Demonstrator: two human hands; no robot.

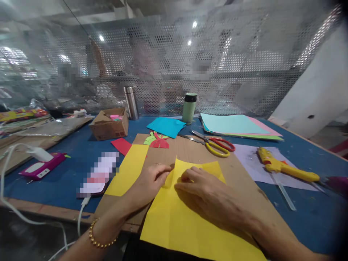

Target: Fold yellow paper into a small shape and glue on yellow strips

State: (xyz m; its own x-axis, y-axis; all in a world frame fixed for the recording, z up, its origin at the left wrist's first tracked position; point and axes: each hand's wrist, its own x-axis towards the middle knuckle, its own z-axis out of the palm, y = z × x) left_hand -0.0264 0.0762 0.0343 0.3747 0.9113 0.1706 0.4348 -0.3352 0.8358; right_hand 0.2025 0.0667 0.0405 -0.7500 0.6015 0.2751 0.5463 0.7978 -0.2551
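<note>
A large yellow paper sheet point(187, 221) lies on a brown cardboard mat point(239, 177) in front of me, its far part folded over. My left hand point(150, 179) pinches the folded edge at the left, fingers closed on the paper. My right hand point(202, 190) lies flat on the sheet, fingers stretched and pressing the fold down. A second, smaller yellow sheet point(129, 168) rests to the left, partly on the mat.
Scissors point(214, 144) with red and yellow handles lie beyond the mat. A yellow glue gun point(282, 166) sits right on white paper. Coloured sheets point(233, 125), a green bottle point(189, 107), a steel flask point(131, 102), a cardboard box point(110, 125), paper cut-outs point(157, 140) and a phone point(99, 174) surround them.
</note>
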